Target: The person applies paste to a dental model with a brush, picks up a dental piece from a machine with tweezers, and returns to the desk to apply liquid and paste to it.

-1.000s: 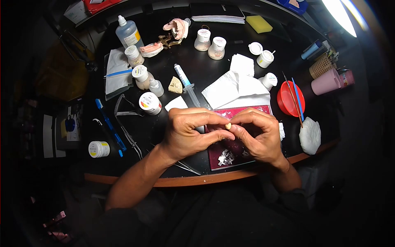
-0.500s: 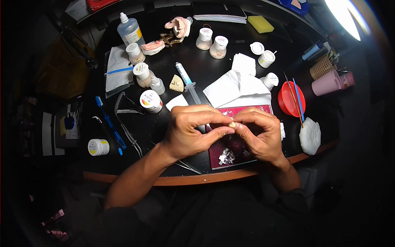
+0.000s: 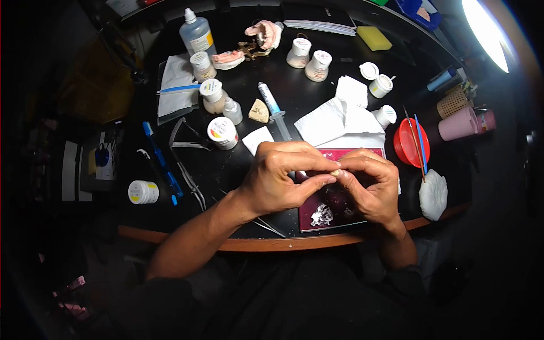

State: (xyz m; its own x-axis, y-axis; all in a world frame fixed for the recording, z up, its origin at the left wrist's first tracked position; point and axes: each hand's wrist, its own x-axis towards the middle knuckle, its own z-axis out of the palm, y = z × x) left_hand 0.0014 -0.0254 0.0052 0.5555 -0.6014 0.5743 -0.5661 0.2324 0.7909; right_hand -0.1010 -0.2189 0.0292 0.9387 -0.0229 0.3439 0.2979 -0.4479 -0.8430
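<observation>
A tiny cream-yellow dental crown [image 3: 336, 173] is pinched between the fingertips of both hands, which mostly cover it. My left hand [image 3: 292, 175] grips it with thumb and index finger from the left. From the right, my right hand [image 3: 371, 184] holds it in the same kind of pinch. Below the hands lies a dark red slab [image 3: 311, 220] with white powdery smears on it. Just beyond them are a folded white tissue [image 3: 321, 122] and a syringe of paste [image 3: 269, 99].
Several lidded jars, among them a white one [image 3: 222, 133], stand left of centre. Dental casts [image 3: 264, 35] sit at the back. Tweezers [image 3: 190, 181] and a blue toothbrush [image 3: 163, 158] lie left. A red bowl [image 3: 403, 148] with brushes across it and a white pad [image 3: 433, 195] are right.
The whole view has shifted, so the table and hands appear farther right. Both hands keep their pinch on the crown, with little visible difference in finger position.
</observation>
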